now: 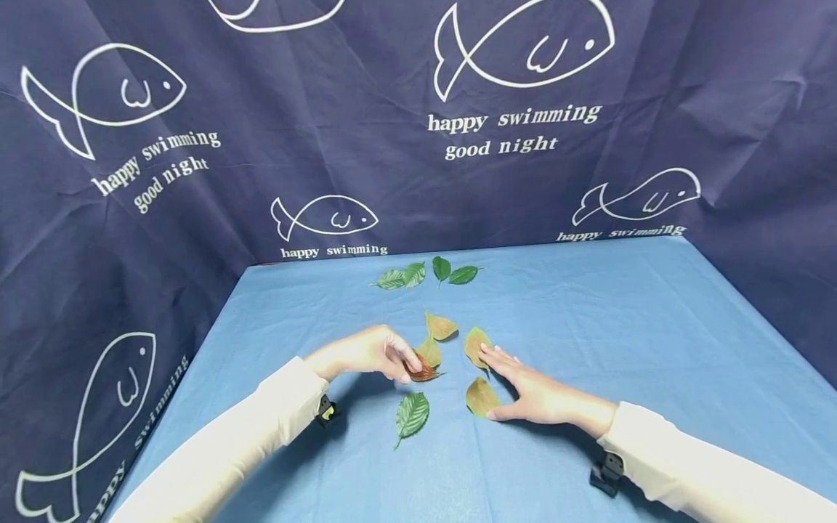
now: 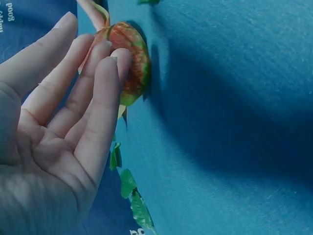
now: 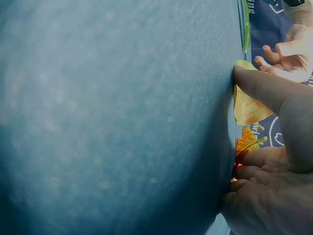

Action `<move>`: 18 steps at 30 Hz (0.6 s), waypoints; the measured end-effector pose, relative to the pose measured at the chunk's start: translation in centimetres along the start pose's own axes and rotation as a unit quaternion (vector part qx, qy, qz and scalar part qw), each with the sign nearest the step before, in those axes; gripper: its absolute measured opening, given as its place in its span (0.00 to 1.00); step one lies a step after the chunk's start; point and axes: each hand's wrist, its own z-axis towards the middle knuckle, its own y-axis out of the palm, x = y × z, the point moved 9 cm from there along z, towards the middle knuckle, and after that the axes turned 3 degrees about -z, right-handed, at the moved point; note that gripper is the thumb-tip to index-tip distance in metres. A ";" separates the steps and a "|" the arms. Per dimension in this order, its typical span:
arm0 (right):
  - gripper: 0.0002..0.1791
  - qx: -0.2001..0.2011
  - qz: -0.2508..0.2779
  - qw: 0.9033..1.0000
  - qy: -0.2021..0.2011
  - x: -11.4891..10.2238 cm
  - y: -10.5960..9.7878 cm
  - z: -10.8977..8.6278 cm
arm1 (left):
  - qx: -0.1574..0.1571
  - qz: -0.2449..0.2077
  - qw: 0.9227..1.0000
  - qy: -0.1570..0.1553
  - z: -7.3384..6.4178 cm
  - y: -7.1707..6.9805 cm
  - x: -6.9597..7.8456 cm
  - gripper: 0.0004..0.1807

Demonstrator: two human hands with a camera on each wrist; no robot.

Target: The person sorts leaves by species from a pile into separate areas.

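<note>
My left hand (image 1: 382,354) bends over a red-brown leaf (image 1: 428,374), its fingertips at the leaf's edge. In the left wrist view the fingers of that hand (image 2: 68,107) lie loosely bent in front of the red and green leaf (image 2: 139,73), with the thumb held apart. My right hand (image 1: 539,392) lies low with fingers extended. Its fingertips touch a yellowish-brown leaf (image 1: 476,346), and its thumb meets the edge of another yellowish leaf (image 1: 480,396). The right wrist view shows that thumb against a yellow leaf (image 3: 249,107).
Two more yellowish leaves (image 1: 441,326) lie beyond the red-brown one. A single green leaf (image 1: 412,415) lies nearer me. Several green leaves (image 1: 415,274) form a row near the far edge of the blue cloth (image 1: 588,312). A dark fish-print curtain (image 1: 405,145) hangs behind.
</note>
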 end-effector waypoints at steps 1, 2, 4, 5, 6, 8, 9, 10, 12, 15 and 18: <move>0.53 0.001 -0.001 1.000 -0.001 0.0 0.0 0.0 | 0.003 0.004 1.000 0.001 0.1 0.0 0.0 0.14; 0.53 0.002 -0.002 1.000 -0.002 0.0 0.0 0.0 | 0.004 0.005 1.000 0.002 0.1 -0.1 -0.1 0.14; 0.53 0.004 -0.004 1.000 -0.004 0.0 -0.1 0.0 | 0.005 0.010 1.000 0.003 0.1 0.0 -0.2 0.14; 0.53 0.006 -0.005 1.000 -0.004 0.0 -0.1 0.0 | 0.005 0.012 1.000 0.003 0.1 0.0 -0.2 0.14; 0.53 0.006 -0.006 1.000 -0.004 0.1 -0.1 0.0 | 0.006 0.016 1.000 0.002 0.1 0.1 -0.3 0.14; 0.53 0.006 -0.007 1.000 -0.004 0.0 -0.1 0.0 | 0.005 0.027 1.000 0.003 0.0 0.2 -0.3 0.14; 0.53 0.006 -0.007 1.000 -0.004 0.0 -0.1 0.0 | 0.006 0.035 0.999 0.001 0.0 0.3 -0.4 0.14; 0.53 0.005 -0.007 1.000 -0.004 0.0 0.0 0.0 | 0.005 0.044 0.999 0.001 0.0 0.4 -0.4 0.14; 0.53 0.003 -0.008 1.000 -0.004 0.0 0.0 0.0 | 0.009 0.064 0.998 -0.005 -0.1 0.6 -0.6 0.14; 0.52 0.003 -0.007 1.000 -0.006 -0.1 0.0 0.0 | 0.019 0.091 0.996 -0.016 -0.1 1.0 -0.7 0.12; 0.52 0.003 -0.007 1.000 -0.008 -0.2 0.0 0.0 | 0.032 0.107 0.993 -0.024 -0.1 1.3 -0.7 0.09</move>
